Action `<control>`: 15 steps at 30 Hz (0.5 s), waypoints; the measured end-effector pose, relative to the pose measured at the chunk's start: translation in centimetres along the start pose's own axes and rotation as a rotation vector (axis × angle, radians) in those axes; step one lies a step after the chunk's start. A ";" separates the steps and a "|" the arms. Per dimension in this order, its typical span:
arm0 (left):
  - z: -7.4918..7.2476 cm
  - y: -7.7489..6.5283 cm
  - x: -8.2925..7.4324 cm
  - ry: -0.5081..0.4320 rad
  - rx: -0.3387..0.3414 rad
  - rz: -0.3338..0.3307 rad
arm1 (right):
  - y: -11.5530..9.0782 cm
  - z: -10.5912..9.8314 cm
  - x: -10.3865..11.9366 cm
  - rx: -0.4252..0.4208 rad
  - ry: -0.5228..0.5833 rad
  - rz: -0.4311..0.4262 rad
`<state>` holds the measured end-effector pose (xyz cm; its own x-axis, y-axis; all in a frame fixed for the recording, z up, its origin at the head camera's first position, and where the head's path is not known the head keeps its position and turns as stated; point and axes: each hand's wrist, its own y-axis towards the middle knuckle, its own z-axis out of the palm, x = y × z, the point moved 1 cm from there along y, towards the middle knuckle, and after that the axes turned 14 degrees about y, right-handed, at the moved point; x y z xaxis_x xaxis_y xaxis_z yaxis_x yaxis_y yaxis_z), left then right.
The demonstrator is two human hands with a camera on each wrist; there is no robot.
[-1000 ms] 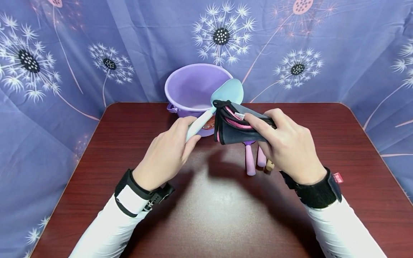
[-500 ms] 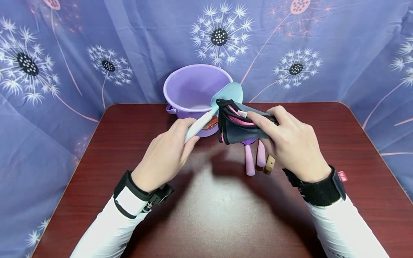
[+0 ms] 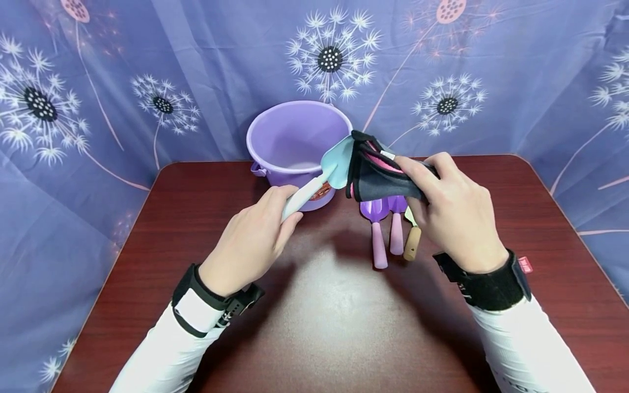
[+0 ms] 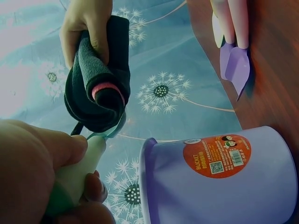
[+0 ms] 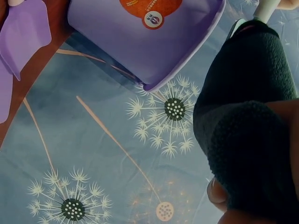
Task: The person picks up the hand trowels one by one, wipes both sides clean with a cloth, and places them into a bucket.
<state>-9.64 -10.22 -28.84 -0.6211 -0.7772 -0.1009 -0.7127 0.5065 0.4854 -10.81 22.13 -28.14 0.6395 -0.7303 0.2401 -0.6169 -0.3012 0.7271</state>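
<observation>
My left hand (image 3: 248, 237) grips the white handle of a light blue garden trowel (image 3: 336, 161), its blade raised in front of the bucket. A folded dark cloth (image 3: 385, 177) with black binding and pink inner edges is in my right hand (image 3: 454, 210), pinched between thumb and fingers. The cloth's left end overlaps the tip of the blade in the head view. From the left wrist, the cloth (image 4: 96, 88) appears as a thick fold just beyond the trowel's handle (image 4: 79, 175). In the right wrist view, the cloth (image 5: 252, 79) hides most of the blade.
Behind the hands stands a purple bucket (image 3: 287, 179) with an orange label, near the table's back edge. Two purple trowels with pink handles (image 3: 379, 245) and a wooden-handled tool (image 3: 412, 244) lie to its right. A blue dandelion-print curtain (image 3: 221, 82) hangs behind the table (image 3: 196, 191).
My right hand has moved the cloth up and right along the trowel, from the blade's base to its tip. The lower blade now shows, and more of the tools lying behind is visible.
</observation>
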 end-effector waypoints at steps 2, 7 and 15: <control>0.0 0.0 -0.1 -0.002 0.000 0.004 | 0.0 0.0 0.0 -0.019 -0.005 0.013; 0.0 -0.1 -0.2 -0.005 0.002 0.009 | 0.1 0.0 0.0 -0.051 -0.011 0.043; 0.2 -0.1 -0.3 -0.013 0.010 0.017 | 0.0 0.0 0.1 -0.072 0.014 0.071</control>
<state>-9.44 -9.97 -29.05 -0.6374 -0.7635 -0.1040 -0.7052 0.5236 0.4781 -10.74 22.05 -28.15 0.6019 -0.7394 0.3018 -0.6270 -0.2036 0.7519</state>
